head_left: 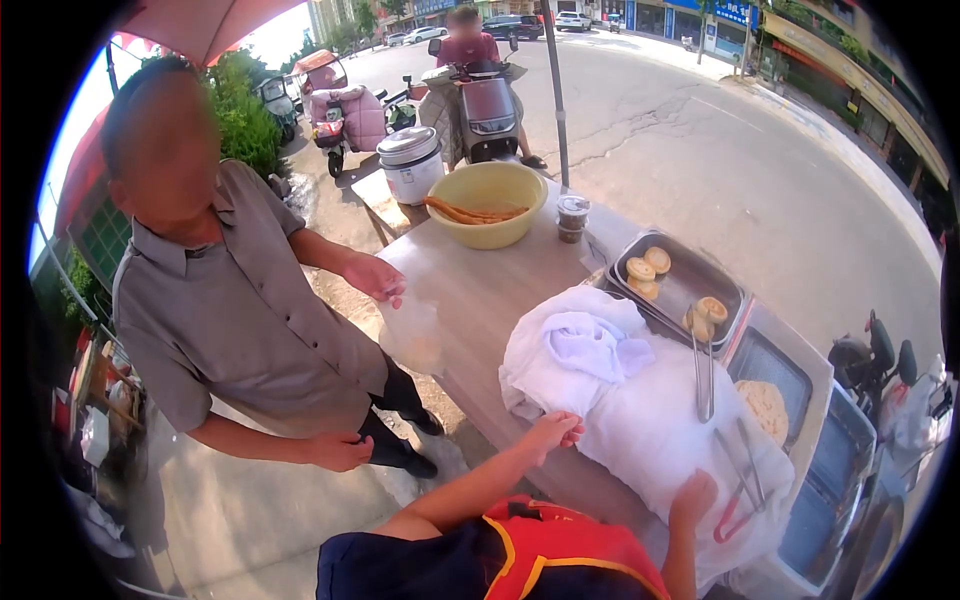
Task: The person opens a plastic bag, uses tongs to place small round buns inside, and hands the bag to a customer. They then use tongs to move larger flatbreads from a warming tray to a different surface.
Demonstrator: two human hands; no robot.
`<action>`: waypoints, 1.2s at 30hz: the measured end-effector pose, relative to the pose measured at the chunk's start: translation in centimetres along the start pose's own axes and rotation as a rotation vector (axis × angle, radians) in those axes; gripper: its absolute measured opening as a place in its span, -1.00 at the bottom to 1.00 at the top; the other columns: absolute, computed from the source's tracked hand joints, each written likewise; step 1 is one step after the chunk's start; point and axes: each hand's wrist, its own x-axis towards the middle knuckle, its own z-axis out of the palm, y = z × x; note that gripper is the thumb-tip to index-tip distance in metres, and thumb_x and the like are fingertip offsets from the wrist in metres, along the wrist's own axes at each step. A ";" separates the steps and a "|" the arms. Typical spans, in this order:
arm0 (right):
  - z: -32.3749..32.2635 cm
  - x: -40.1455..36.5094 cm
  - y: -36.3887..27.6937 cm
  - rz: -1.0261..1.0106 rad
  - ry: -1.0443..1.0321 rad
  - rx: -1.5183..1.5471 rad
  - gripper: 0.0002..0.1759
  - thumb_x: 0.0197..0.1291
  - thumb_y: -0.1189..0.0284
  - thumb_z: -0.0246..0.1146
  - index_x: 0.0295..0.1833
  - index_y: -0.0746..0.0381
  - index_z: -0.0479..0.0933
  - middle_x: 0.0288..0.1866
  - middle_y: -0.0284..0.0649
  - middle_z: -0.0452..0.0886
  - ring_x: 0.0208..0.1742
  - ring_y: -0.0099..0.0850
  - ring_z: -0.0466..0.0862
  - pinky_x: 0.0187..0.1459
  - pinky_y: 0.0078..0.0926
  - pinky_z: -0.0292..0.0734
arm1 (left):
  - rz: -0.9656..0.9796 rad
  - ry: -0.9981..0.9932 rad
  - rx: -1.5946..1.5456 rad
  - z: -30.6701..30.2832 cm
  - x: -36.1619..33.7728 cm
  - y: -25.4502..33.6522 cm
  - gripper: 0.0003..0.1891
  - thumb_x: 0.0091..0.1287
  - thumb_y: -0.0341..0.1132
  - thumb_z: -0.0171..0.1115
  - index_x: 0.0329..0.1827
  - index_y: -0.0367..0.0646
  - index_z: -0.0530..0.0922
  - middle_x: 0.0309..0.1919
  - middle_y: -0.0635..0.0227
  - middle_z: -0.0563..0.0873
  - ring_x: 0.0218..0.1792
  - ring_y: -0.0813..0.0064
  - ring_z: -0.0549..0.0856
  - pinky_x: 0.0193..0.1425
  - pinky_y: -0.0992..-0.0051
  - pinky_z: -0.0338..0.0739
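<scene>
My left hand [556,434] hovers at the near left edge of a thick white cloth [655,425], its fingers curled in with nothing visible in them. A bunched lilac-white towel [585,345] lies on that cloth, just beyond my left hand. My right hand [694,496] rests against the cloth's near side; its fingers are foreshortened and mostly hidden. To the right of it, red-handled tongs [740,490] lie on the cloth. Metal tongs [704,385] reach from the cloth into a steel tray [668,318] with round flatbreads [657,260].
Across the table [470,320] stands a person [245,280] in a grey shirt, holding a clear plastic bag [412,338]. A yellow basin [487,232] holds fried dough sticks. Nearby are a lidded jar [572,218] and a white bucket [411,170]. Dough [765,408] lies at right.
</scene>
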 end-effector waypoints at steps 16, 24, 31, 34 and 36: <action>0.7 -0.4 0.9 -0.024 0.022 0.010 -0.77 0.15 0.50 -0.01 -0.10 0.36 0.42 -0.15 -0.04 0.45 -0.04 -0.08 0.39 0.06 -0.18 0.25 | 0.010 -0.028 -0.014 -0.2 1.1 -1.0 -0.74 0.32 -0.18 -0.01 -0.08 -0.14 0.47 -0.23 0.42 0.58 -0.26 0.61 0.53 -0.16 0.59 0.45; 0.4 -0.4 0.5 -0.043 0.069 -0.003 -0.76 0.15 0.50 0.00 -0.09 0.35 0.41 -0.13 -0.03 0.45 -0.02 -0.07 0.39 0.06 -0.16 0.24 | 0.016 -0.013 -0.004 0.1 0.8 -0.8 -0.75 0.32 -0.18 -0.02 -0.09 -0.14 0.47 -0.25 0.43 0.58 -0.27 0.61 0.54 -0.17 0.60 0.45; 0.5 -0.4 0.5 -0.034 0.059 -0.007 -0.75 0.14 0.49 0.01 -0.08 0.36 0.41 -0.12 -0.02 0.45 -0.01 -0.06 0.39 0.08 -0.16 0.23 | 0.017 -0.023 -0.021 -0.1 0.9 -1.2 -0.74 0.32 -0.18 -0.01 -0.09 -0.14 0.48 -0.25 0.42 0.59 -0.27 0.63 0.54 -0.18 0.62 0.45; 0.5 -0.4 0.5 -0.042 0.067 -0.015 -0.75 0.13 0.49 0.01 -0.08 0.36 0.41 -0.12 -0.02 0.44 -0.01 -0.06 0.39 0.09 -0.16 0.23 | 0.017 -0.024 -0.021 -0.1 0.8 -1.1 -0.74 0.32 -0.18 0.00 -0.09 -0.14 0.48 -0.25 0.43 0.59 -0.27 0.63 0.54 -0.19 0.62 0.45; 0.5 -0.4 0.5 -0.042 0.065 -0.012 -0.75 0.13 0.48 0.01 -0.09 0.36 0.41 -0.12 -0.02 0.44 -0.01 -0.06 0.39 0.09 -0.15 0.22 | 0.019 -0.022 -0.016 -0.1 0.7 -1.1 -0.74 0.32 -0.17 0.00 -0.09 -0.14 0.48 -0.26 0.43 0.59 -0.28 0.64 0.54 -0.19 0.63 0.45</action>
